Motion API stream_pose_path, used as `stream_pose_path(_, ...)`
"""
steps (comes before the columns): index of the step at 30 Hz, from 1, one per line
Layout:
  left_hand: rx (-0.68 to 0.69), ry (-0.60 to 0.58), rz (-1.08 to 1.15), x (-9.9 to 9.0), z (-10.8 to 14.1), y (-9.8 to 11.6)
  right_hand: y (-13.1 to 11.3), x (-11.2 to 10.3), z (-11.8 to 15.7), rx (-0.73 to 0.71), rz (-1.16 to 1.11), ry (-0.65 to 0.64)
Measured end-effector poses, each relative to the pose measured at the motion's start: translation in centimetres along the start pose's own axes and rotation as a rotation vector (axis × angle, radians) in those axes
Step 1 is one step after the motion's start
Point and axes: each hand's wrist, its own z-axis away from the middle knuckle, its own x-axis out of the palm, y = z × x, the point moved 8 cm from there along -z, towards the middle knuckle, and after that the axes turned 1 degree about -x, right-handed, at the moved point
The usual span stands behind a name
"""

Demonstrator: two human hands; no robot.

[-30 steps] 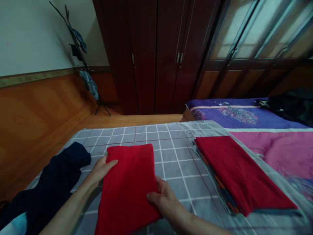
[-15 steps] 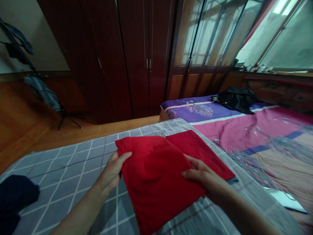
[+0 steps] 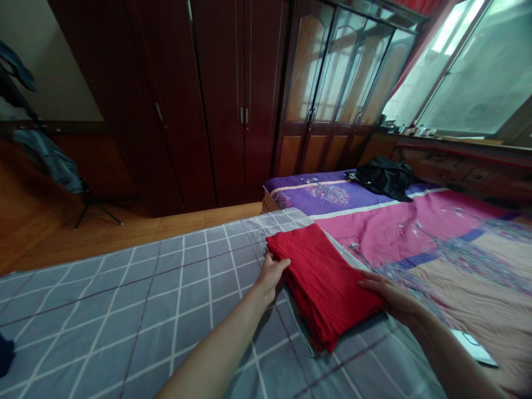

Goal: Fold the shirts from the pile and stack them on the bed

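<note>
A folded red cloth point(image 3: 328, 282) lies on top of a stack of folded cloth, with more red and a grey-green edge showing beneath it. The stack rests on the grey checked bedspread point(image 3: 166, 299). My left hand point(image 3: 271, 277) grips the left edge of the red cloth, thumb on top and fingers hidden beneath. At the right side, my right hand point(image 3: 388, 296) has its fingers on top of the red cloth near its edge; its thumb is not clearly seen.
Dark blue cloth point(image 3: 5, 354) sits at the far left edge. Beyond the stack is a bed with a purple and pink cover point(image 3: 374, 227), holding a black garment point(image 3: 382, 177) and a flat white item point(image 3: 474, 348). Dark wardrobes point(image 3: 224, 111) and a clothes stand point(image 3: 87, 202) are behind.
Both hands have moved right with the raised red cloth, which now lies on the stack. The view has shifted left-to-right, leaving less of the dark blue cloth in sight.
</note>
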Motion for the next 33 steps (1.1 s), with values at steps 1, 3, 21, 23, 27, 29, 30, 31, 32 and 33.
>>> stream_pose_path(1, -0.004, 0.005, -0.011, -0.3, 0.2, -0.5, 0.4, -0.1, -0.2, -0.004, -0.016, 0.007)
stream_pose_path(3, -0.014, 0.008, -0.042, -0.4, 0.6, -0.9, 0.7, 0.0, -0.4, -0.013, -0.035, 0.021)
stream_pose_path(21, -0.158, -0.027, -0.365, 1.2, 3.6, -2.2, -0.2, -0.9, 0.5, -0.007, -0.002, 0.144)
stream_pose_path(23, -0.148, -0.015, -0.387, 1.5, 3.5, -1.9, -0.4, -1.6, 0.2, -0.024, -0.01, 0.181)
stream_pose_path(27, -0.204, -0.053, -0.399, 2.6, 4.3, -2.2, -0.4, -2.7, -0.1, -0.035, 0.007, 0.248)
stream_pose_path(29, -0.263, -0.097, -0.404, 3.2, 5.3, -2.8, -0.3, -2.5, -0.1, -0.031, 0.042, 0.224)
stream_pose_path(30, -0.273, -0.113, -0.402, 3.5, 5.7, -3.0, -0.3, -2.3, 0.0, -0.031, 0.059, 0.204)
stream_pose_path(31, -0.261, -0.116, -0.396, 3.7, 6.1, -3.1, -0.3, -2.1, 0.0, -0.03, 0.076, 0.194)
stream_pose_path(32, -0.238, -0.111, -0.387, 4.0, 6.4, -3.0, -0.2, -2.1, 0.0, -0.027, 0.092, 0.198)
stream_pose_path(33, -0.215, -0.1, -0.379, 4.1, 6.7, -2.9, -0.2, -2.3, 0.1, -0.026, 0.107, 0.214)
